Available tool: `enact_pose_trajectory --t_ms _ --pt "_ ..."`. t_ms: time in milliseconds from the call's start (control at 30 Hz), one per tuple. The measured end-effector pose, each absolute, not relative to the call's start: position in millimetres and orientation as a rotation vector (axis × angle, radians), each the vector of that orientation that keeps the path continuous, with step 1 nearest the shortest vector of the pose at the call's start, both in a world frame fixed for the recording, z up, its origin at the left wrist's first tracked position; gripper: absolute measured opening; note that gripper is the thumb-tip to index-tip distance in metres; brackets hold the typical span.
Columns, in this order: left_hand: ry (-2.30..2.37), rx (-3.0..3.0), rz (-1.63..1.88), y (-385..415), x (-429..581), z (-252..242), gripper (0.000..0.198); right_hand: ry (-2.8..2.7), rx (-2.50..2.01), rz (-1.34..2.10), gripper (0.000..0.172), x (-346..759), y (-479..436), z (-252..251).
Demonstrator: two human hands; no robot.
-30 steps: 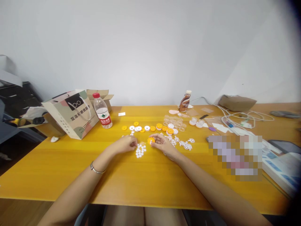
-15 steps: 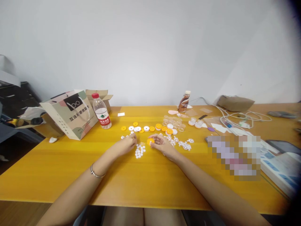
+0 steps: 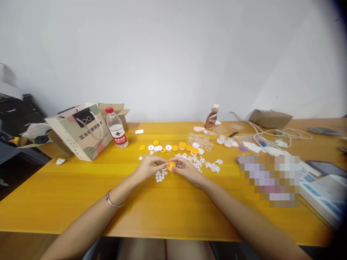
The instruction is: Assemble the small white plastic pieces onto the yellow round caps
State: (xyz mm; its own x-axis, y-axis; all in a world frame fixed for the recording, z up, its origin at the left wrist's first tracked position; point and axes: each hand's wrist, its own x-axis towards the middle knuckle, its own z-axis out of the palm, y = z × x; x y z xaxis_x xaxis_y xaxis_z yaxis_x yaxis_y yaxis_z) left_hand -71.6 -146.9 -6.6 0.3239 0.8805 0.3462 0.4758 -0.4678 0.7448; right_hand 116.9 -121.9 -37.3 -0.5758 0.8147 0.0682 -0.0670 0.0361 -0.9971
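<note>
My right hand (image 3: pixel 187 169) pinches an orange round disc (image 3: pixel 171 166) with a small pale part at its middle, above the table. Thumb and fingertips of my left hand (image 3: pixel 149 166) come together at the disc's left edge; whatever lies between them is too small to make out. Just below my left hand are several small white round pieces (image 3: pixel 160 176), partly covered by it. Behind my right hand lie several flat white cut-out pieces (image 3: pixel 199 163). Beyond both hands runs a row of orange discs (image 3: pixel 175 148) and white discs (image 3: pixel 168 148).
Clear plastic cups (image 3: pixel 199 138) stand behind the row. A water bottle (image 3: pixel 117 130) and paper bag (image 3: pixel 81 133) are at left. At back right are a brown drink bottle (image 3: pixel 211 118), white cables (image 3: pixel 256 133) and a brown paper packet (image 3: pixel 271 118).
My left hand has moved right from beside the small white pieces to the orange disc. My right hand has shifted slightly left and down with the disc.
</note>
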Motion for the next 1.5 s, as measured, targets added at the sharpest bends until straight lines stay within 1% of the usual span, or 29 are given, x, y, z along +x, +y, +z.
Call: enact_pose_trajectory --t_ms 233,367,500,667,900,1000,1133,1333,1500 --pt "1.111 1.604 1.079 -144 -68 -9 0.027 -1.596 -0.779 1.616 0.031 116 -120 -41" --pt "1.11 1.552 1.072 -145 -66 -9 0.03 -1.59 -0.796 1.61 0.03 116 -120 -40" --pt "1.143 1.607 1.059 -144 -66 -11 0.03 -1.602 -0.818 1.621 0.031 116 -123 -37" --pt "1.225 1.768 1.098 -143 -66 -11 0.023 -1.64 -0.847 1.586 0.033 116 -125 -38" --pt "1.304 2.078 1.051 -144 -65 -10 0.012 -1.655 -0.801 1.583 0.04 114 -127 -39" --pt "1.264 2.167 1.055 -144 -65 -12 0.011 -1.659 -0.777 1.604 0.039 114 -127 -39" --pt "1.231 2.263 0.978 -145 -65 -12 0.013 -1.705 -0.752 1.595 0.039 113 -128 -39" --pt "1.369 2.43 0.892 -152 -63 -6 0.012 -1.714 -0.748 1.546 0.037 112 -128 -40" --pt "1.39 2.435 0.926 -153 -62 -6 0.012 -1.73 -0.763 1.517 0.035 112 -129 -40"
